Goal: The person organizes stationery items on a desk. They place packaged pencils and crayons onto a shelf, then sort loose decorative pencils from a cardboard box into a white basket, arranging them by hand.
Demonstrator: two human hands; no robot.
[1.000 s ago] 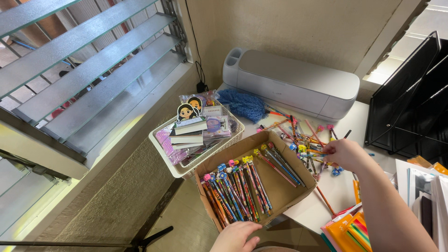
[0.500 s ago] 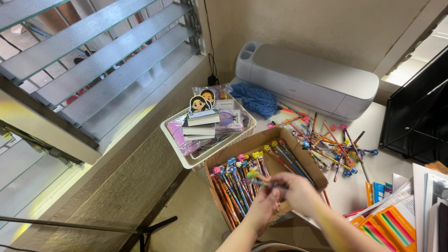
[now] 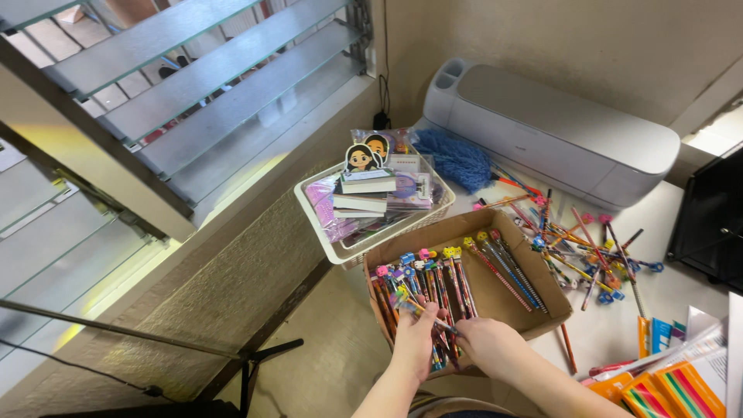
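Both hands, left hand [image 3: 418, 340] and right hand [image 3: 481, 346], pinch one pencil [image 3: 422, 307] over the near end of the cardboard box [image 3: 542, 306]. The box overhangs the desk [image 3: 673, 224] edge; downward pressure there could probably tip it and spill pencils.

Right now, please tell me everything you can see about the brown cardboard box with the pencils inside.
The cardboard box is a shallow, open tray of plain brown card with low walls. It sits at an angle on the near edge of the white table, its near corner past the edge. Inside, pencils with small coloured toppers lie side by side in rows, mostly at its left end; the right part is bare. Both hands, the left hand and the right hand, are over its near side. A white basket stands close behind it.
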